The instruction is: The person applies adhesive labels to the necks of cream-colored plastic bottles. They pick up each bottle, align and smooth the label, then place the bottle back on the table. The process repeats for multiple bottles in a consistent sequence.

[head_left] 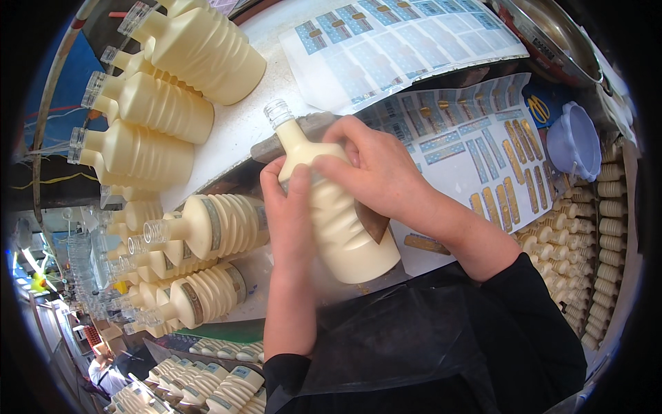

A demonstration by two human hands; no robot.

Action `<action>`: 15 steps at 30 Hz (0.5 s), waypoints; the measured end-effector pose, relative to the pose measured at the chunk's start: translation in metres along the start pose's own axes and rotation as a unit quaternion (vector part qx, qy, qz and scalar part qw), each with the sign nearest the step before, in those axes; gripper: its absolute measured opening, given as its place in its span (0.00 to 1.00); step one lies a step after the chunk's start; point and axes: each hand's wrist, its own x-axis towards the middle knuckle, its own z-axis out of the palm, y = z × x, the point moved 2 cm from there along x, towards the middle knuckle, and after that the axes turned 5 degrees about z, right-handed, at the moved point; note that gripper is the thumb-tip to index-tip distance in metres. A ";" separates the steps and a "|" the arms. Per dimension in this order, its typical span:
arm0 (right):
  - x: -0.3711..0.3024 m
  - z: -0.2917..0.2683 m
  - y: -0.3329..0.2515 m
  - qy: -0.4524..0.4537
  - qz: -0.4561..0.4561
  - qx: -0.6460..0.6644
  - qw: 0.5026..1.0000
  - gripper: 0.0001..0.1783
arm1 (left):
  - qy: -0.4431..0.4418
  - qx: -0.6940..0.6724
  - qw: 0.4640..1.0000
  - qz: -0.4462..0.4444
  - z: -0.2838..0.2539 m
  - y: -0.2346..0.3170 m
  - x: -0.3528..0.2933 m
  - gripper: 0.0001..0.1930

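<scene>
Black sleeve (pixel 531 310), left fingers (pixel 298 183), right fingers (pixel 336 170) curled onto cream bottle (pixel 348 245), contents unclear

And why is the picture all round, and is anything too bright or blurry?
In the head view, the fisheye lens bends edges inside a black round border; also in the head view, white glare washes out part of the blurry far left, while the held cream ribbed plastic bottle looks fairly sharp.

No wording is legible. Blue rectangular labels (pixel 334 27) line the white paper sheet (pixel 314 77) at upper centre, narrow gold strip labels (pixel 509 199) a second white sheet (pixel 447 172) at centre right. Grey-green band labels (pixel 214 224) mark cream ribbed plastic bottles (pixel 236 222) at left.
</scene>
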 end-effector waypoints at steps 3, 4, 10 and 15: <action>0.005 -0.001 0.009 -0.035 0.005 0.067 0.997 0.18 | -0.008 0.004 1.000 0.010 -0.002 -0.003 0.001 0.23; 0.009 0.003 0.023 -0.043 -0.009 0.135 0.990 0.16 | -0.014 0.005 1.000 0.017 -0.001 -0.002 0.001 0.23; 0.004 -0.002 0.030 -0.084 0.021 0.211 0.974 0.17 | -0.003 -0.002 0.998 0.060 -0.001 -0.006 -0.003 0.27; -0.013 -0.001 0.039 -0.050 -0.004 0.181 0.982 0.21 | -0.023 0.061 0.996 0.067 0.000 -0.002 -0.006 0.26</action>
